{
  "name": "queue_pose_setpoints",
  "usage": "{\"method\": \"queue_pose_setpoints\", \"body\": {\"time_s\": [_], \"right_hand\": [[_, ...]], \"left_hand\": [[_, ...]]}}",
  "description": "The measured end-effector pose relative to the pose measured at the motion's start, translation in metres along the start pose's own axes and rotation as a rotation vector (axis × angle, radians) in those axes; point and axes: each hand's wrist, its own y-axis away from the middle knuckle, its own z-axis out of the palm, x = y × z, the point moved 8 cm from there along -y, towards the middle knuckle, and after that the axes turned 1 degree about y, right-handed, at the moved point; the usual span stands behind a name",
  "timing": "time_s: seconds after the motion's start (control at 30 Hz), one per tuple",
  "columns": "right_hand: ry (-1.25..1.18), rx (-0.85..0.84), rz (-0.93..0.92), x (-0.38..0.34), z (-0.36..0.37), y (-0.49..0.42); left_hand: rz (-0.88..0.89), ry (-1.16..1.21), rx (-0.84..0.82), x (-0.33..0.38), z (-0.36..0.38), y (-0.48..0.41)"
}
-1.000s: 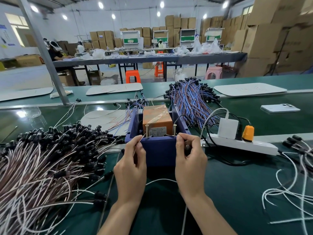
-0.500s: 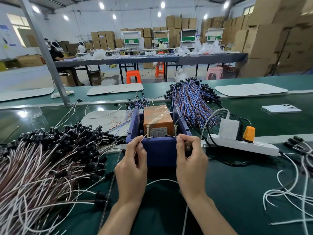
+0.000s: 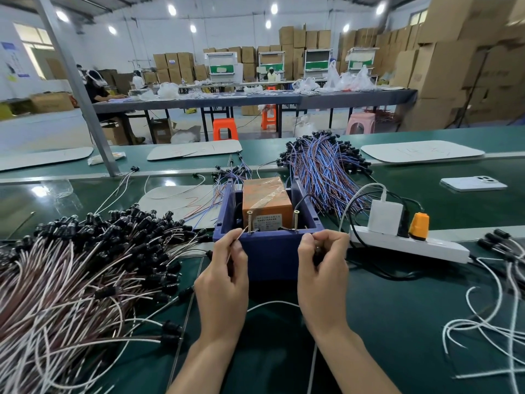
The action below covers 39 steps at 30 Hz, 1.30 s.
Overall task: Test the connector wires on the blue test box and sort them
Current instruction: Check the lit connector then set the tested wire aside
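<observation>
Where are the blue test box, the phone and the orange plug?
blue test box [image 3: 272,257], head view, front wall.
phone [image 3: 471,184], head view, its back.
orange plug [image 3: 419,226], head view, its body.

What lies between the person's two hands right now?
In the head view, the dark blue plastic test box's front wall fills the gap between the left hand and right hand; nearer the wrists, a thin white wire spans the green mat.

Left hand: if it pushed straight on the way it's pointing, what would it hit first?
Probably the left screw on the front rim of the blue test box; the wire end that the left hand pinches nearly reaches it, though depth is unclear.
</observation>
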Motion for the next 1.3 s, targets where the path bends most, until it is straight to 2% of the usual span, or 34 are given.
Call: {"method": "queue_pose_setpoints", "body": {"time_s": [0.23, 0.43, 0.9, 1.3], "right_hand": [[0.029, -0.062, -0.033, 0.0002, 0.0033, 0.0045], [0.063, -0.012, -0.025, 0.0025, -0.0002, 0.0043], [0.181, -0.065, -0.068, -0.003, 0.0044, 0.0048], [0.179, -0.072, -0.064, -0.0054, 0.0058, 0.0059]], "left_hand": [[0.007, -0.006, 0.004, -0.0011, 0.0006, -0.0008], [0.013, -0.009, 0.016, -0.0001, -0.0004, -0.0006], [0.0, 0.004, 0.018, -0.0024, 0.0, -0.0002], [0.036, 0.018, 0.017, 0.0001, 0.0, 0.0]]}}
